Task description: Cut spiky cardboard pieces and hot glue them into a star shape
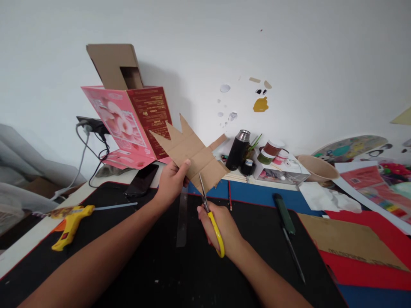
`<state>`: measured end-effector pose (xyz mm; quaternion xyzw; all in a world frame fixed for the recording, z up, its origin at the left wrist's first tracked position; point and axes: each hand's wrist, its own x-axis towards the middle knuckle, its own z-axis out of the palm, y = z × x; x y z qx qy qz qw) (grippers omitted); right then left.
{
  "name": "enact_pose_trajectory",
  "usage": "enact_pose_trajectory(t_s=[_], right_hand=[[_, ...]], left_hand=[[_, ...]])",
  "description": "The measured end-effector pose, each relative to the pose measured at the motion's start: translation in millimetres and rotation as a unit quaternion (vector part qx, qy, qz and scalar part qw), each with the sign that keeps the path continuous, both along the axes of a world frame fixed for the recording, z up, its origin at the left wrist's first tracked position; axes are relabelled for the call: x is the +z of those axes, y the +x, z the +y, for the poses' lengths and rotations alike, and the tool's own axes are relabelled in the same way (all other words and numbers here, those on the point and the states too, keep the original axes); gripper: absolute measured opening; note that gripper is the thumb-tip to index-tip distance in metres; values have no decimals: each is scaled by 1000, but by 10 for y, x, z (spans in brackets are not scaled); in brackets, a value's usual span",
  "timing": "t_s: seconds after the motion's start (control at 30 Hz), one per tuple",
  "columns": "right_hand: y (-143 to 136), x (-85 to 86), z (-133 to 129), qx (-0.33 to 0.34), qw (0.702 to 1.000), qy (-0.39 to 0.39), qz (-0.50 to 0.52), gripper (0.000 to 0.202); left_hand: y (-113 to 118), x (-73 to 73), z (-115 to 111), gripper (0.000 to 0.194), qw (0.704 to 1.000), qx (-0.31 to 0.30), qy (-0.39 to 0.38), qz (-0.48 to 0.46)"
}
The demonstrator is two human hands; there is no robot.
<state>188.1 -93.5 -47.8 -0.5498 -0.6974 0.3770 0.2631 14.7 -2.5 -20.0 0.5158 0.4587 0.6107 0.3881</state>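
Right grip [226, 226]: yellow-handled scissors [212, 218]; left grip [170, 182]: flat, spiky-edged cardboard [191, 152].

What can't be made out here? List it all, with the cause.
All in the head view:
Left hand: some fingers, hidden behind the cardboard.
Scissors: part of the handle, covered by the right hand.
Pink and red box: fine print, too small.
Red sheet: cut off by the right edge.

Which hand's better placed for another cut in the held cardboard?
Right, most likely: the right hand holds the scissors, blades at the lower edge of the cardboard. The left hand grips it, thumb on top, so seems better for steadying.
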Motion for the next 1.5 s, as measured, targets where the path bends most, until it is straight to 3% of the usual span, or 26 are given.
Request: enact_pose_trajectory(t_s=[0.37,0.53,0.7,0.83,1.23,1.33,1.5], right_hand=[[-27,-58,5,-16,1000,6,14,32],[23,-95,42,1,999,-28,43,32],[78,-39,67,36,999,18,36,32],[99,-34,77,42,997,-1,64,31],[172,107,97,92,991,-30,95,68],[180,62,95,98,986,-47,127,69],[140,-98,93,56,983,-80,157,51]], left_hand=[[4,-13,1,42,1000,5,7,-4],[3,-6,3,44,1000,5,11,6],[-8,-2,-9,41,1000,15,11,15],[-8,14,-14,41,1000,16,13,21],[2,61,-37,43,1000,12,5,21],[23,55,-55,43,1000,7,2,29],[43,51,-67,44,999,8,-1,35]])
